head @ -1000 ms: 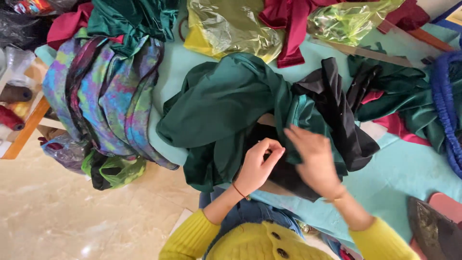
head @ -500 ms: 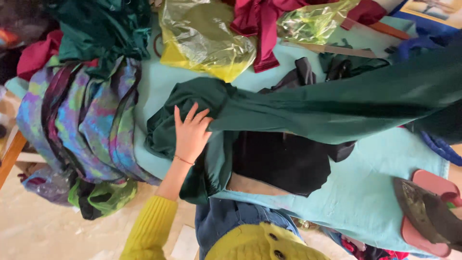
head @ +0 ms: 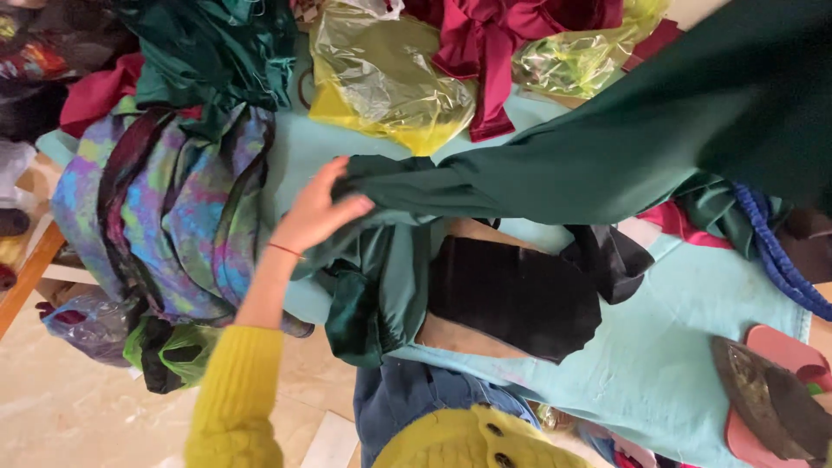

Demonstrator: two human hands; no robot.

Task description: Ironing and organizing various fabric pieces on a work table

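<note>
A dark green cloth [head: 607,147] is seen stretched taut across a table covered in pale turquoise fabric [head: 676,347], from its near end at the centre up to the upper right corner. Half a second ago it lay lower and flatter; it has since been lifted and pulled further right. The left hand [head: 316,212], in a yellow sleeve, is laid on the cloth's near end with fingers spread and thumb pressed on the bunched edge, pinning rather than gripping it. The right hand is out of view. Beneath, a black cloth [head: 520,295] has been uncovered. A purple patterned bundle [head: 165,208] lies left.
</note>
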